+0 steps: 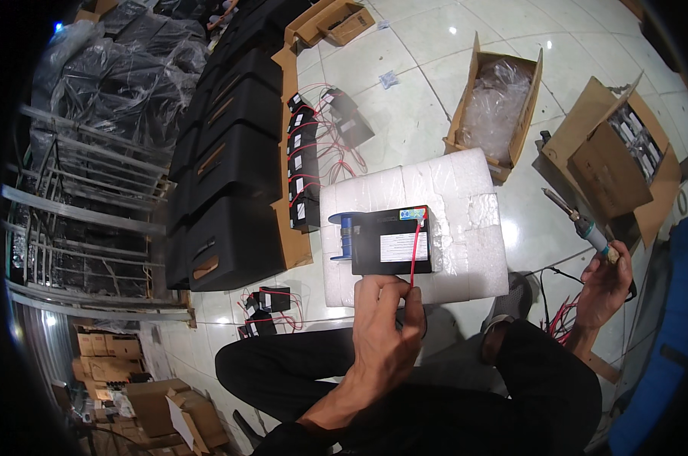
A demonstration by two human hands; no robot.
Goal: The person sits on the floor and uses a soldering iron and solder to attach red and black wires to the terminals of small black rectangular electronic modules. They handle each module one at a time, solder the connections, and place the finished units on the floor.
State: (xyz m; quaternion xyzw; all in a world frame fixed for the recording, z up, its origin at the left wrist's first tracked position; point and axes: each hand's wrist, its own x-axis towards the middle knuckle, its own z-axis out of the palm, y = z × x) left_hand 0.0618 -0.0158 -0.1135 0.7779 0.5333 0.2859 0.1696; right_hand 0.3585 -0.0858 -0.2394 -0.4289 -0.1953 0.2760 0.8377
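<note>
A black box-shaped battery [392,242] with a white label lies on a white foam block [450,190] in front of me. My left hand [385,327] pinches a red wire [415,251] that runs up to the battery's terminal at its far right corner. My right hand [606,285], off to the right and away from the block, grips a soldering iron [579,222] with its tip pointing up and left. A blue spool [345,228] pokes out from behind the battery's left side.
A row of similar black batteries with red wires [303,171] lines a cardboard strip to the left, beside large black cases [234,167]. Open cardboard boxes [496,106] [617,152] stand on the tiled floor behind. My black-trousered legs fill the bottom.
</note>
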